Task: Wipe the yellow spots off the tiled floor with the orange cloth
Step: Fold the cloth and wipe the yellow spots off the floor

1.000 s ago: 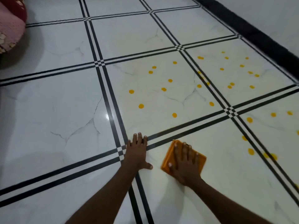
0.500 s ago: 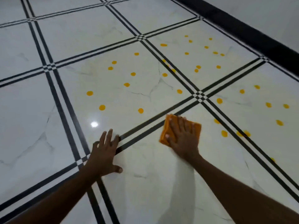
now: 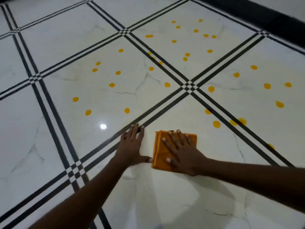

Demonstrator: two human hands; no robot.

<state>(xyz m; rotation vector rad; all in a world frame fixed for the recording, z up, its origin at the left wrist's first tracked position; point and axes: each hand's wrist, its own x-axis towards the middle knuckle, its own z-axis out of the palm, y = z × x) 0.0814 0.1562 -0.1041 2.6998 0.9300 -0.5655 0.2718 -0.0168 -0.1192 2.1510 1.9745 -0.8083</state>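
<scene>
The folded orange cloth (image 3: 166, 152) lies flat on the white tiled floor (image 3: 189, 192), just this side of a double black tile line. The right hand (image 3: 183, 152) presses on it, grip wide, fingers spread straight. The left hand (image 3: 132, 146) rests flat on the floor just beside it, grip also wide, thumb touching the cloth's edge. Yellow spots (image 3: 216, 124) dot the tiles beyond and to the right.

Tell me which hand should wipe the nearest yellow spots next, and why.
Right. The right hand already lies flat on the orange cloth, and the nearest yellow spot sits just beyond it to the right. The left hand rests bare on the tiled floor, bracing, farther from that spot.
</scene>
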